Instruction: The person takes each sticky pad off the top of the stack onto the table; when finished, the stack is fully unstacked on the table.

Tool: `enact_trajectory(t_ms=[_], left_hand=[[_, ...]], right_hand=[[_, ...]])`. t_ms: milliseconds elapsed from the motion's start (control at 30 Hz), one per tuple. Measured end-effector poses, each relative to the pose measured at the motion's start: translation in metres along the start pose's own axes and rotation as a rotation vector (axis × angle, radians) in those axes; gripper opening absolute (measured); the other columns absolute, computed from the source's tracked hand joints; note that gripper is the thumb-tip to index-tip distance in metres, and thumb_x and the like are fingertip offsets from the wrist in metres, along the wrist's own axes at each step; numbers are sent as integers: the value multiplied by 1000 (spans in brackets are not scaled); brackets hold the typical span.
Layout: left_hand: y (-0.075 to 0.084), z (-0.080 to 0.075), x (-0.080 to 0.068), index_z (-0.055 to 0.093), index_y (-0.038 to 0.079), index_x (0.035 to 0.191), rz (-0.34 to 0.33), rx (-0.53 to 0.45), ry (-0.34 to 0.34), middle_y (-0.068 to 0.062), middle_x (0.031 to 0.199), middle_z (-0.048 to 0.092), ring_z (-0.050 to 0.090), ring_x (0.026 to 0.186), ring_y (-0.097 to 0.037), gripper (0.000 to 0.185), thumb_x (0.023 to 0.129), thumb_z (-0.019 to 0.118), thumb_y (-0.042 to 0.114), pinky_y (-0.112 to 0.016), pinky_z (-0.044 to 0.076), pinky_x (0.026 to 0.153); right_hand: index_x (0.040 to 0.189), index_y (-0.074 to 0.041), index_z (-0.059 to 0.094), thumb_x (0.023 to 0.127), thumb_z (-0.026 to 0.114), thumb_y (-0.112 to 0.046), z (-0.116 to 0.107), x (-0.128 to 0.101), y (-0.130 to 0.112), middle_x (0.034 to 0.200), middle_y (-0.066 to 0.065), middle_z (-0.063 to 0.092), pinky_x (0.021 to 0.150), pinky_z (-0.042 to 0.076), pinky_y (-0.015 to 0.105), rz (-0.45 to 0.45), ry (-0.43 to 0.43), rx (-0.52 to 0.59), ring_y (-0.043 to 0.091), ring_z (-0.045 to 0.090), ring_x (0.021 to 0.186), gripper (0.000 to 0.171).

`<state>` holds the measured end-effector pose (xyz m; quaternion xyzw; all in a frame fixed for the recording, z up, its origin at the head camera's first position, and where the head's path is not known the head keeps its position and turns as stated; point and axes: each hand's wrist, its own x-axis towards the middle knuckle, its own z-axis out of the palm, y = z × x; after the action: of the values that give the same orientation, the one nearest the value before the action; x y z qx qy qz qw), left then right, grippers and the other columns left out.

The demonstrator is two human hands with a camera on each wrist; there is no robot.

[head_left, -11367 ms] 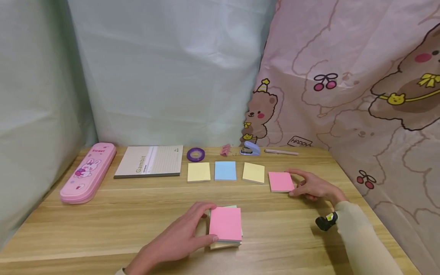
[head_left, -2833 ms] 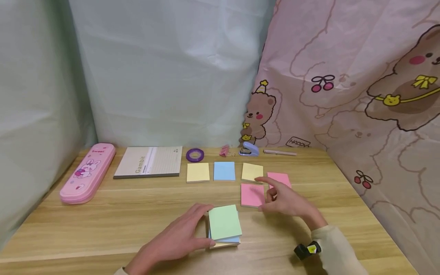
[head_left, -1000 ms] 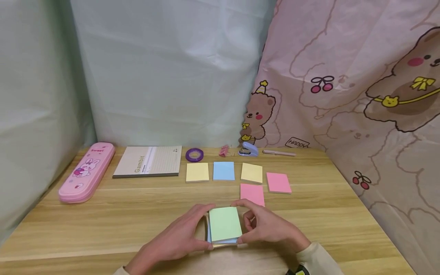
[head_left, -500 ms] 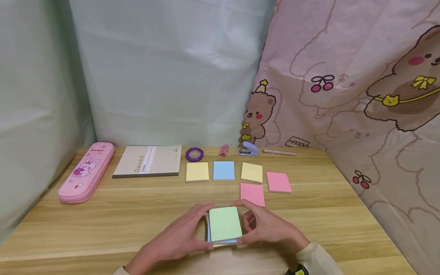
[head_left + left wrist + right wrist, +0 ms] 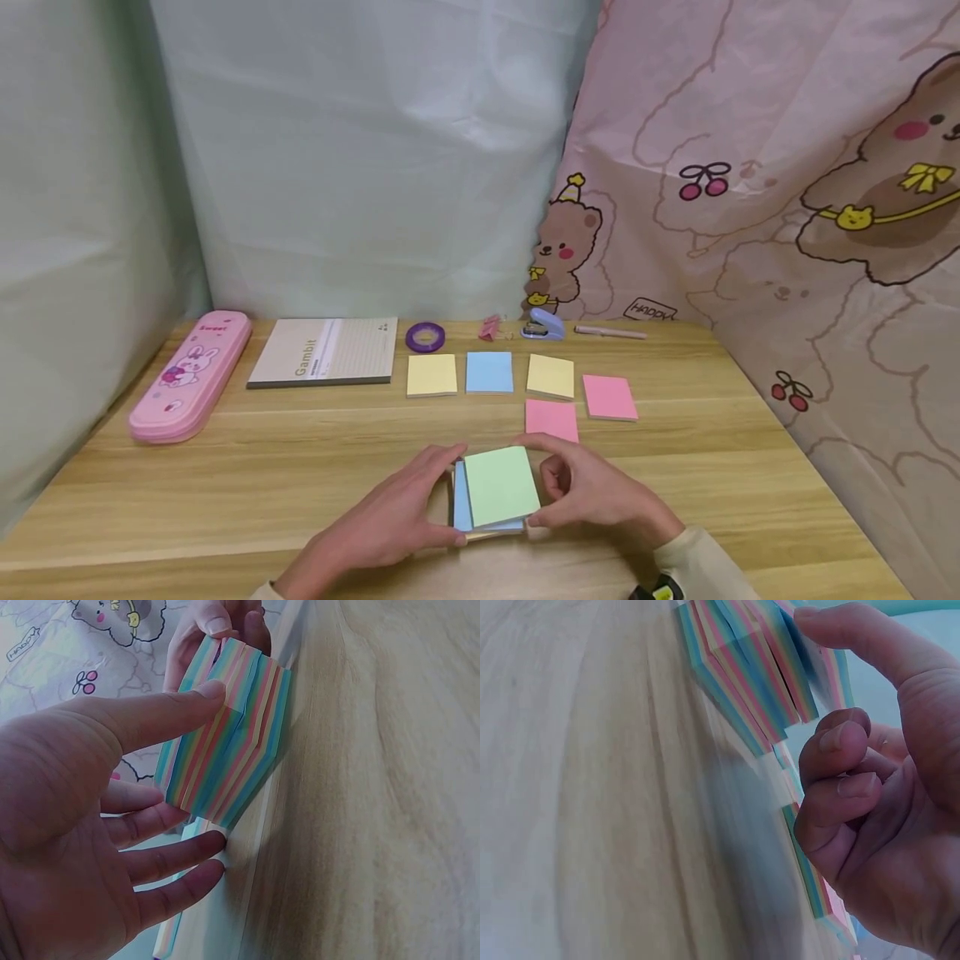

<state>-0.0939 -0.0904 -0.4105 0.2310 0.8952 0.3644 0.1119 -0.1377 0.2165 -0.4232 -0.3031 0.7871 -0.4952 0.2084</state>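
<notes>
A small stack of sticky note pads sits near the front of the table. On top lies a green sticky note pad [image 5: 501, 487], turned slightly and offset to the right over a blue pad [image 5: 461, 504]; a yellowish edge [image 5: 491, 536] shows underneath. My left hand [image 5: 386, 521] holds the stack's left side between thumb and index finger. In the left wrist view, its other fingers are spread below the stack's striped edges [image 5: 217, 757]. The right hand [image 5: 600, 492] pinches the green pad between thumb and index finger, its other fingers curled, as the right wrist view shows.
Behind the stack lie a pink pad [image 5: 551, 419], another pink pad [image 5: 610, 397], two yellow pads [image 5: 432, 375] and a blue one. Along the back are a pencil case [image 5: 191, 375], notebook [image 5: 324, 352], purple tape [image 5: 425, 337], binder clip [image 5: 491, 327], stapler [image 5: 543, 325] and pen [image 5: 610, 332].
A pink pad has gone from the stack's top to the table behind it. The right hand has come to the green pad, which has shifted right, baring more blue. The left hand has stayed put.
</notes>
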Motion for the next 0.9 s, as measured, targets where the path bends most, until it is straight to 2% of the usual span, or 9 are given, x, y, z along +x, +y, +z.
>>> enact_trajectory(t_ms=[233,467,567,767,900], left_hand=[[-1,0,0,43,13,159,-1,-6,-5,-3,149,53,54,135,-22,96,81,90,43,-58,45,116],[-1,0,1,45,13,158,-2,-6,-14,-2,151,53,54,135,-22,95,82,90,46,-58,45,116],[0,-1,1,47,14,157,-9,-3,-18,0,151,52,54,132,-20,93,81,90,46,-57,46,115],[-1,-1,0,48,14,156,8,9,-3,2,147,54,56,128,-18,91,81,90,44,-55,48,114],[-3,0,-1,49,12,155,40,18,5,2,146,54,57,130,-19,90,81,91,41,-54,49,113]], right_hand=[[157,-9,45,82,89,-14,-11,-8,-3,71,-7,47,56,39,18,34,40,22,2,45,65,87],[153,-17,49,81,90,-13,-23,-14,-4,69,-6,45,54,38,21,31,90,0,3,45,64,83],[153,-15,48,81,89,-11,-29,-18,-2,68,-5,43,53,37,22,6,106,-8,2,44,63,83],[156,-1,42,82,86,-4,-43,-28,2,67,-6,42,50,33,23,-24,150,-2,0,41,61,86],[157,-1,40,81,87,-3,-50,-38,5,67,-9,43,48,33,23,-7,182,-6,-1,41,59,89]])
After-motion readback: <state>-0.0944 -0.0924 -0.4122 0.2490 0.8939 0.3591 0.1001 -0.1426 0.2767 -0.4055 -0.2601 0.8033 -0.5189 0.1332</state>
